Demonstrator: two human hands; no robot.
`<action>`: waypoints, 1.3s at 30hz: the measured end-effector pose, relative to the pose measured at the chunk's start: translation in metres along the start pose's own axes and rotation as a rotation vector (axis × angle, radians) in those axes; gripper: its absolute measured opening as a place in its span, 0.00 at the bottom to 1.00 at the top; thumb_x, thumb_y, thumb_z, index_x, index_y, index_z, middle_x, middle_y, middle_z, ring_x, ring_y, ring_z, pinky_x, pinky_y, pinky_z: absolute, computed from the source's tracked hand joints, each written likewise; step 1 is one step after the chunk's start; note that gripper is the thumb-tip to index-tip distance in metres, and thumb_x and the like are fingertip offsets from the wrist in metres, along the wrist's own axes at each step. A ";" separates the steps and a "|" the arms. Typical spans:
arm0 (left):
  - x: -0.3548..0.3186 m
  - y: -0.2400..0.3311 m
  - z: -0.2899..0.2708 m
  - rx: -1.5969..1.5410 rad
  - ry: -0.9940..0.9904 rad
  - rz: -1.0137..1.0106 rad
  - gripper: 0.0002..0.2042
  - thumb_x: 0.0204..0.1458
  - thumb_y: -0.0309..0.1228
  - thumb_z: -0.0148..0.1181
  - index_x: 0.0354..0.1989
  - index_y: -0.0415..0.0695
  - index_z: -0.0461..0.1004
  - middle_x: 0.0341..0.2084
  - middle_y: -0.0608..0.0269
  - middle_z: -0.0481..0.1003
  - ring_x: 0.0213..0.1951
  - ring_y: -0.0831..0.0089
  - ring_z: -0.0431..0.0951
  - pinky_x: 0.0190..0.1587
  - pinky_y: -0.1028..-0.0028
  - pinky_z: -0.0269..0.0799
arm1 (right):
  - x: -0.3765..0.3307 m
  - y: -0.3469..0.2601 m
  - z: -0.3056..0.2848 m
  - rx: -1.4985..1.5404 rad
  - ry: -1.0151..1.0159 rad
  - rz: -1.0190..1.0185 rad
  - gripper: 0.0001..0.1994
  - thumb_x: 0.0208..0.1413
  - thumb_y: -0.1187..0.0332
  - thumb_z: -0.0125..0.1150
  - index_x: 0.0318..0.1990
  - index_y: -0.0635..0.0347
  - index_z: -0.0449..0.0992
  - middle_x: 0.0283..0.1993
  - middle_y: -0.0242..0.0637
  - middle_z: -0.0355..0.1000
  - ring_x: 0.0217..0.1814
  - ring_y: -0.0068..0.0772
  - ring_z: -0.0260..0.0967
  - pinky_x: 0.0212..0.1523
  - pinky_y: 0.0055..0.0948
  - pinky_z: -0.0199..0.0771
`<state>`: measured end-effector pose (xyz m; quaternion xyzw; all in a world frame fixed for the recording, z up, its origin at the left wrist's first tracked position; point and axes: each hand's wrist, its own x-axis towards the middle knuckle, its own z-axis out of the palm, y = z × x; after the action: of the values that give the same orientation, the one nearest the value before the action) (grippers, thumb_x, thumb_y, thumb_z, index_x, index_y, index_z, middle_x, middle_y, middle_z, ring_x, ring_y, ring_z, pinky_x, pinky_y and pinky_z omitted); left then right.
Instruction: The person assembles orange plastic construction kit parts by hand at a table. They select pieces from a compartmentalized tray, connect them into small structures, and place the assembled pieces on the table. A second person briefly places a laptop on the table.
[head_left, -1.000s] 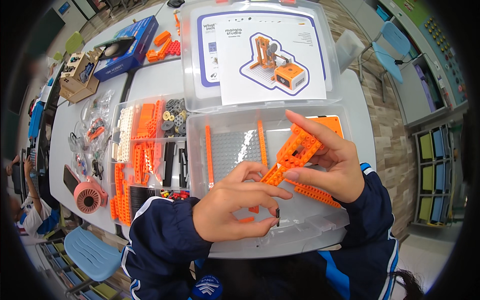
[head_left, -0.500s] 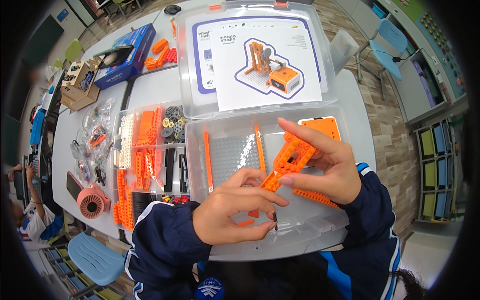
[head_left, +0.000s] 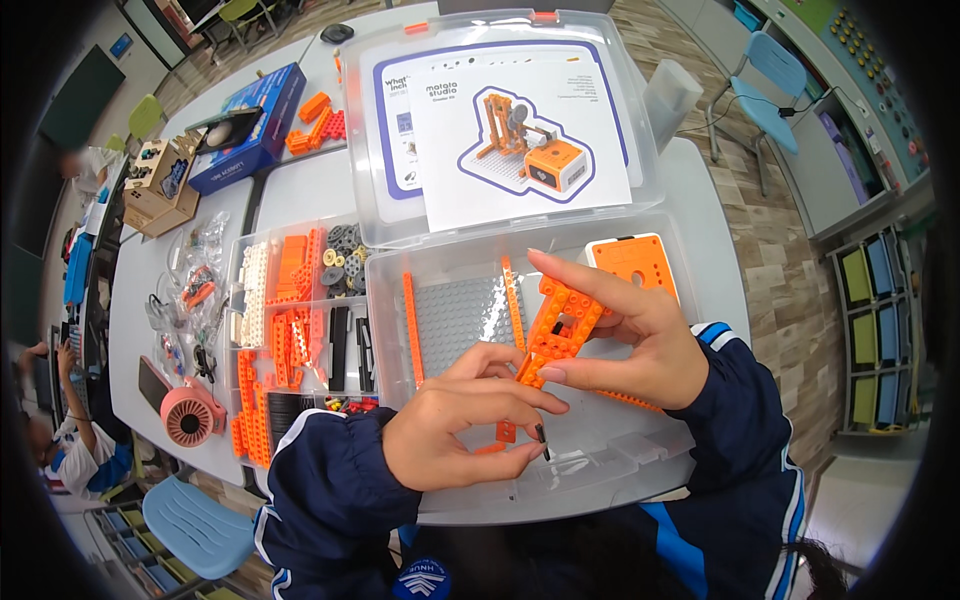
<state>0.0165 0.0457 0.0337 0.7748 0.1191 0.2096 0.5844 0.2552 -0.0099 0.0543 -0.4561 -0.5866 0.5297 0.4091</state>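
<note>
My right hand grips an orange building-brick assembly between thumb and fingers, tilted above the clear plastic box. Pinched between my left thumb and a finger is a small black peg; this left hand is close to the assembly's lower end. Whether its other fingers touch the assembly, I cannot tell. Below, a grey studded baseplate lies in the box with an orange beam along its left side and another orange beam on its right. A loose orange piece lies near the peg.
An orange-and-white block sits in the box's far right corner. Sorted bricks, wheels and beams fill a compartment tray at left. A printed sheet rests on the raised lid. A pink fan and bagged parts are farther left.
The orange assembly has turned more upright in my right hand. The black peg has tilted slightly in my left fingers. The whole view has shifted a little.
</note>
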 end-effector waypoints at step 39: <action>-0.005 -0.002 -0.013 -0.615 0.209 -0.445 0.04 0.61 0.22 0.60 0.42 0.38 0.72 0.38 0.58 0.81 0.44 0.75 0.79 0.51 0.74 0.72 | -0.002 -0.002 -0.004 0.078 -0.064 0.043 0.40 0.55 0.77 0.71 0.75 0.61 0.58 0.63 0.39 0.72 0.63 0.29 0.72 0.66 0.32 0.71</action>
<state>0.0058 0.0552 0.0336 0.4933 0.2744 0.1814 0.8053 0.2597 -0.0105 0.0568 -0.4352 -0.5682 0.5751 0.3962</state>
